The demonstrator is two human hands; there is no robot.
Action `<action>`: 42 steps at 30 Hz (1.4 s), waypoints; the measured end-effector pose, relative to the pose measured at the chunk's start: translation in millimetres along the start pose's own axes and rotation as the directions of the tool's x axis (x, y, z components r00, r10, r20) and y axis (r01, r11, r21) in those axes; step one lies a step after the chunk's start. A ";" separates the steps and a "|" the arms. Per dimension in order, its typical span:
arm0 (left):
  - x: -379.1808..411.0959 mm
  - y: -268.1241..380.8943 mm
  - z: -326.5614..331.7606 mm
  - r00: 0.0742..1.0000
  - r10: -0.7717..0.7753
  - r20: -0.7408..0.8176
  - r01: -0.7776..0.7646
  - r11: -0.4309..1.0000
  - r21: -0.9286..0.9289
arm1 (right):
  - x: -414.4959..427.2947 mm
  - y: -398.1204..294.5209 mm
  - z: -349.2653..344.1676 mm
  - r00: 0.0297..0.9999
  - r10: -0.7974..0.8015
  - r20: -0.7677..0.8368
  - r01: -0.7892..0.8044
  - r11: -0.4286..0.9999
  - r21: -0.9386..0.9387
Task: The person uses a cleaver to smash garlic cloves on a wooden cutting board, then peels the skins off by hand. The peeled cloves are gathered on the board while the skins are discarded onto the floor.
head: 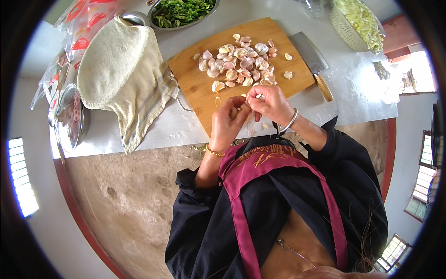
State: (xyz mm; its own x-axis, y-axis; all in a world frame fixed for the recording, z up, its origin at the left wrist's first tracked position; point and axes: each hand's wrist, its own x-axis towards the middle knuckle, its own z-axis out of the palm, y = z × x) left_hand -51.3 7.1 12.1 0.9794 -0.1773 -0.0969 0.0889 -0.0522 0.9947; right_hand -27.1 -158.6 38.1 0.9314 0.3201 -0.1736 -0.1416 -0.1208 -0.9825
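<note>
My left hand (pixel 230 115), with a gold bracelet at its wrist, and my right hand (pixel 271 103), with a silver bangle, meet over the near edge of a wooden cutting board (pixel 190 75). Their fingertips pinch a small pale garlic clove (pixel 259 97), mostly covered by the fingers. Just beyond them, a heap of unpeeled garlic cloves (pixel 245 64) covers the middle of the board, and a few lie loose around it. Bits of garlic skin (pixel 251 129) are scattered on the table below my hands.
Right of the board lies a cleaver (pixel 308 52). A cloth (pixel 115 66) drapes a round container at left, near a metal bowl (pixel 73 118) and plastic bags (pixel 83 31). Behind stand a bowl of cut green peppers (pixel 183 12) and a colander of cabbage (pixel 348 29).
</note>
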 end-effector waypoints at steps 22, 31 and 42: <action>-10.2 -0.8 -1.5 0.993 -0.118 0.029 0.117 0.866 -0.486 | -1.4 -2.9 -10.0 0.976 0.154 0.155 -0.177 0.973 0.151; -5.3 -16.4 -10.7 0.968 -0.224 -0.114 0.161 0.902 -0.400 | 3.8 -2.8 -14.3 0.958 0.255 0.129 -0.278 0.936 0.214; 18.9 -42.9 -35.5 0.853 0.518 -0.063 -0.247 0.507 0.826 | -10.3 30.1 -32.8 0.797 -0.060 0.601 0.496 0.633 -0.595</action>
State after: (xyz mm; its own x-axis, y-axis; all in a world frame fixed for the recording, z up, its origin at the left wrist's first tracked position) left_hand -30.2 40.9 -31.2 0.8932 -0.1164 0.4343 -0.3462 -0.7943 0.4992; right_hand -29.9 -196.4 12.5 0.5496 0.8268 -0.1196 0.5715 -0.4766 -0.6680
